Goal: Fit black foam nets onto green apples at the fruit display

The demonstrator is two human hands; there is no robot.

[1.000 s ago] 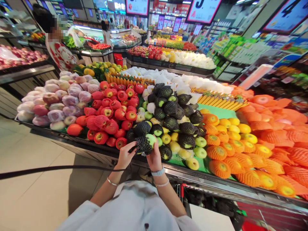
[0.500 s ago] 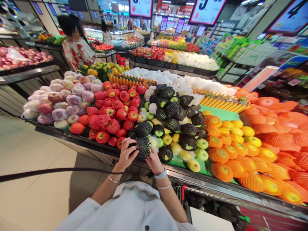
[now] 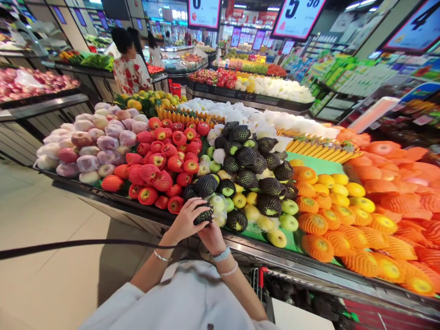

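Both my hands hold one green apple in a black foam net (image 3: 205, 215) at the front edge of the fruit stand (image 3: 309, 268). My left hand (image 3: 185, 221) curls over its top and left side. My right hand (image 3: 211, 234) cups it from below, fingers closed around it. Right behind it lies a pile of green apples (image 3: 248, 173), many in black nets, some bare. Red apples in red nets (image 3: 165, 158) lie to the left of my hands.
Oranges in orange nets (image 3: 343, 215) fill the stand's right side, pale wrapped fruit (image 3: 89, 146) its far left. A person in a red-patterned top (image 3: 129, 75) stands behind the stand. A trolley handle (image 3: 259, 277) is beside my right arm. Tiled floor lies left.
The netted apple has come down and toward me, from above the pile to the stand's front edge. My left hand has closed over its top. The person behind has walked right.
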